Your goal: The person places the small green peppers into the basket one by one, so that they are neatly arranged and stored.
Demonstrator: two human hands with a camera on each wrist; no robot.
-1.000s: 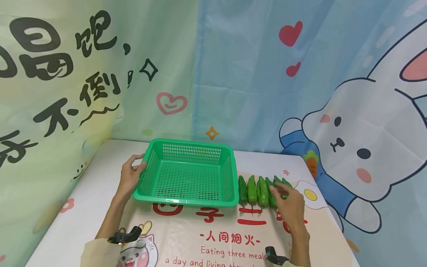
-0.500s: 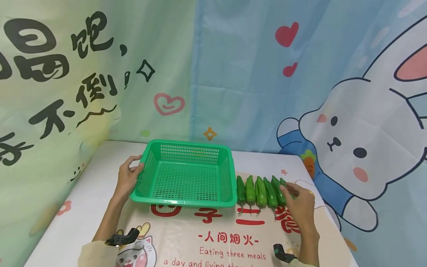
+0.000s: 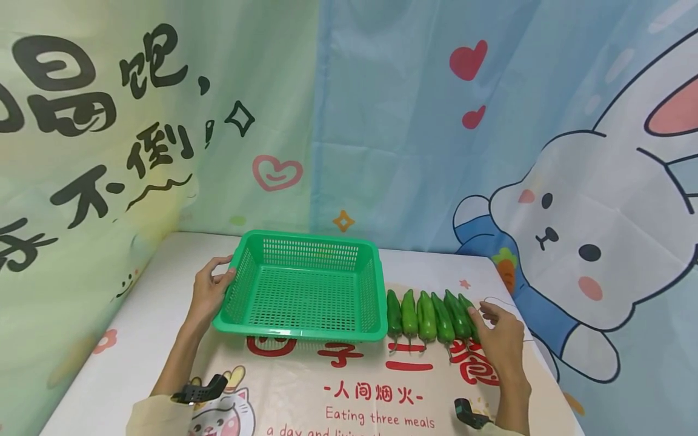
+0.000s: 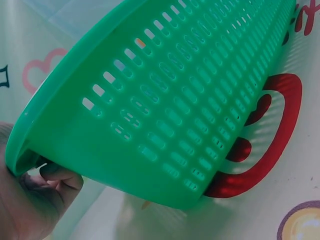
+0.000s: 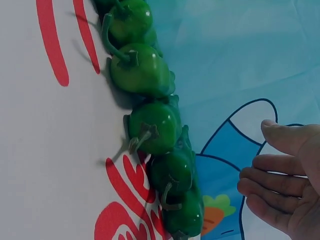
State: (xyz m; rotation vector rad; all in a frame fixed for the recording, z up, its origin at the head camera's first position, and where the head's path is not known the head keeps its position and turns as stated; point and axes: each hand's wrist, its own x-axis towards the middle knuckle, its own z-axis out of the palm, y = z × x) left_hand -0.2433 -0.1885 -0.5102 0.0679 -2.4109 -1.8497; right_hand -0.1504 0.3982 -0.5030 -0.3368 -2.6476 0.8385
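Left hand (image 3: 211, 287) grips the green basket (image 3: 300, 333), which spreads to its right; right hand (image 3: 501, 340) is released, fingers loose, six green peppers (image 3: 427, 318) lined up just to its left.

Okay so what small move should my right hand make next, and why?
I'd probably ease the right hand toward the rightmost pepper and pinch it. That hand holds nothing, its fingers are just beside that end of the pepper row, and the left hand is gripping the green basket, with no pepper in it.
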